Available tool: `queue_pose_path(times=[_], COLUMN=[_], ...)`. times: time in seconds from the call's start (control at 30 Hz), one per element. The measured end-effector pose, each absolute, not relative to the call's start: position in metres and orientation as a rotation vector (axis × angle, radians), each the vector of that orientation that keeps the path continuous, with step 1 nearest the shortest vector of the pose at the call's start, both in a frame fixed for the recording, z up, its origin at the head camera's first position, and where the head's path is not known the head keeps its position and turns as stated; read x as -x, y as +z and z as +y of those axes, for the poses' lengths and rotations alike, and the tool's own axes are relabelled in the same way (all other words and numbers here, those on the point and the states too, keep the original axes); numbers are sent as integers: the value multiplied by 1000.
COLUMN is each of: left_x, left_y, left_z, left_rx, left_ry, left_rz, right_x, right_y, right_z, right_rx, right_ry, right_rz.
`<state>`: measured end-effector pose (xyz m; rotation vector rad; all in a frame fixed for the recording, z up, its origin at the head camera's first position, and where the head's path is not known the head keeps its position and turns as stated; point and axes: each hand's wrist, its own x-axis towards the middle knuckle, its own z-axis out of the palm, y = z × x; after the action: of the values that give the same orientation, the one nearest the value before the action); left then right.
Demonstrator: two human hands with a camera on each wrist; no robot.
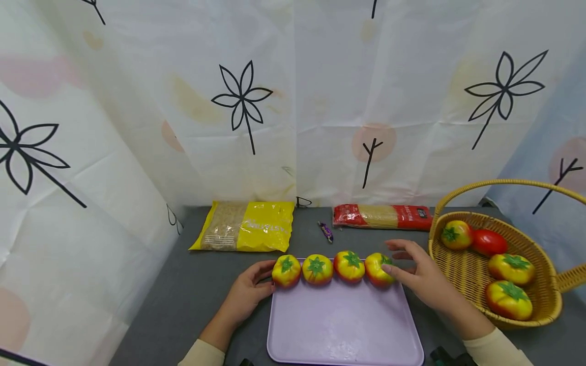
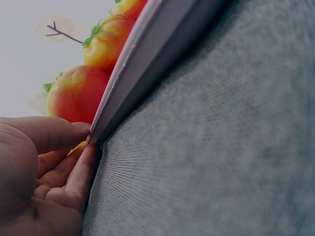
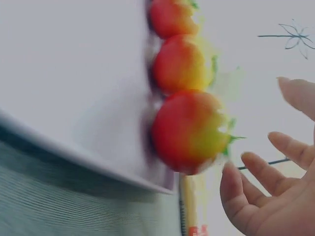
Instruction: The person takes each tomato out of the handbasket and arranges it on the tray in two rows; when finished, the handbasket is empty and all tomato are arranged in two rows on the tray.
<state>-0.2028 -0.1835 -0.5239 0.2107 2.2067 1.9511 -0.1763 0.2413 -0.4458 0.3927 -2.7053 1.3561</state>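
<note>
Plastic tomatoes (image 1: 333, 267) in a left-right row.

Head view bright, evenly lit, soft shadows, wide-angle bending at edges. Wrist views dimmer. Right wrist motion-blurred; left wrist sharp on cloth.
</note>
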Motion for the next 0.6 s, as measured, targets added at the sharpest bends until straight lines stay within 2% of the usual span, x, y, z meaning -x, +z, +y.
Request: queue_pose_path(times=[0.33,0.6], left_x=[202,202], left_y=[-523,-522], left_z=[-184,-183], left_rx=[-229,-232], left_ry=[1962,1957], left_rz=[2202,2207], right_x=[172,178], right_y=[-412,-402], right_z=[266,298], right_rx=[-468,-540], right_ry=[1625,1900], right_rz=[-2499,-2252])
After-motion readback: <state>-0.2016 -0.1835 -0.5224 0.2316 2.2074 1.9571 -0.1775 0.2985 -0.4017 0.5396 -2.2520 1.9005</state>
